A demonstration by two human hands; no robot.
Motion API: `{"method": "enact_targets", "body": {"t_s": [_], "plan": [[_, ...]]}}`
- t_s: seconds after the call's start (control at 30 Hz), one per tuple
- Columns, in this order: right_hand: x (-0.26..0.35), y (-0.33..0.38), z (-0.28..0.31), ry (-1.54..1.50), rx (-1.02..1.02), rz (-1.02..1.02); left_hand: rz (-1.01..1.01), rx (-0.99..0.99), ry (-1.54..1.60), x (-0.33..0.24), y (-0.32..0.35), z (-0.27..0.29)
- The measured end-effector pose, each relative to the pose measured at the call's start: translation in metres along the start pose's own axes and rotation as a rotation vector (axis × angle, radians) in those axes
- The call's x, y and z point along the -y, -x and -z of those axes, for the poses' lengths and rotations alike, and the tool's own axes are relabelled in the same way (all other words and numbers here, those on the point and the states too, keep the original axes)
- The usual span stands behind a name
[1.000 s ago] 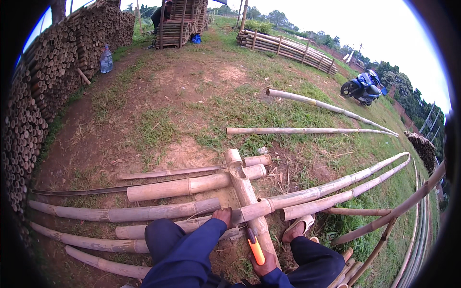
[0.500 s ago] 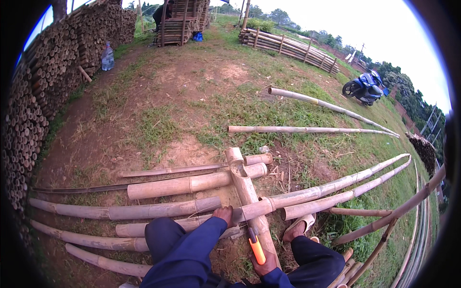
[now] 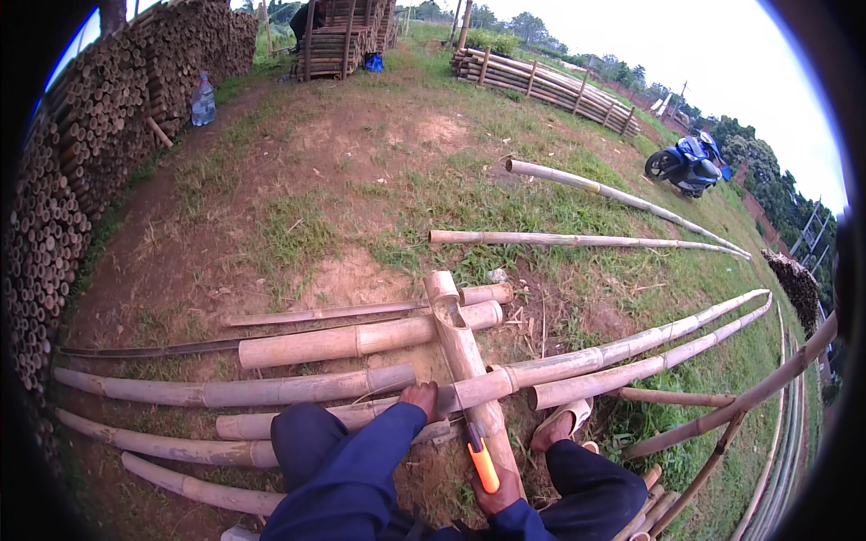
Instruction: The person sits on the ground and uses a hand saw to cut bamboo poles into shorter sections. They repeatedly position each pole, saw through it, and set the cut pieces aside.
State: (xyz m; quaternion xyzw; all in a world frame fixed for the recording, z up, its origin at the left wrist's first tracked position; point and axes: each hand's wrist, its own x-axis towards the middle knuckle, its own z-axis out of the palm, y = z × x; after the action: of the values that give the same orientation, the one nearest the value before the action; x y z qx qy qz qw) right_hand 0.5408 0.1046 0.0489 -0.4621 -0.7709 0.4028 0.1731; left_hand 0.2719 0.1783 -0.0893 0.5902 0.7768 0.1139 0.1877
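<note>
- As we look down in the head view, our left hand (image 3: 419, 398) lies closed over a long bamboo pole (image 3: 577, 361) at the lower middle of the frame, pressing it where it crosses a short thick bamboo post (image 3: 458, 347).
- Our right hand (image 3: 498, 491) is wrapped around the orange handle of a tool (image 3: 482, 462), low in the frame; its working end meets the post just below the crossing, and we cannot tell what kind of blade it is.
- The held pole runs up to the right edge, with a second pole (image 3: 631, 371) lying just beside it.
- To the left of the post, several thicker bamboo lengths (image 3: 334, 343) lie side by side, apparently already laid out.
- We judge the work to be mid-way: we see no finished cut or joint at the crossing.
- Two more long poles (image 3: 577, 240) lie untouched on the grass further up, and a stacked bamboo pile (image 3: 81, 153) fills the upper left.
- A sandalled foot (image 3: 559, 424) rests right of the post.
</note>
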Motion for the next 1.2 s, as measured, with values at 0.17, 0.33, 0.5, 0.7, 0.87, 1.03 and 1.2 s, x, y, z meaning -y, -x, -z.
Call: {"method": "enact_targets", "body": {"t_s": [0.17,0.33,0.5,0.7,0.87,1.03,1.2], "plan": [[0.009,0.004,0.011,-0.068,0.030,-0.001,0.014,0.041,0.011,0.015,-0.002,0.005],[0.006,0.083,0.048,-0.089,0.030,-0.114,0.015,0.060,0.000,0.005,-0.010,-0.006],[0.002,0.051,0.025,-0.197,-0.013,-0.079,0.015,-0.007,0.001,0.003,-0.005,-0.007],[-0.002,0.010,0.011,-0.185,-0.024,-0.026,-0.015,-0.046,-0.012,0.003,-0.001,-0.004],[0.029,0.095,0.054,-0.028,0.050,-0.190,0.014,-0.025,-0.012,0.004,-0.007,-0.006],[0.010,0.004,0.009,-0.111,0.051,-0.101,-0.038,-0.080,-0.041,0.000,-0.005,-0.012],[0.001,-0.009,0.004,-0.158,0.005,-0.063,0.001,0.010,-0.011,0.002,-0.003,0.004]]}}
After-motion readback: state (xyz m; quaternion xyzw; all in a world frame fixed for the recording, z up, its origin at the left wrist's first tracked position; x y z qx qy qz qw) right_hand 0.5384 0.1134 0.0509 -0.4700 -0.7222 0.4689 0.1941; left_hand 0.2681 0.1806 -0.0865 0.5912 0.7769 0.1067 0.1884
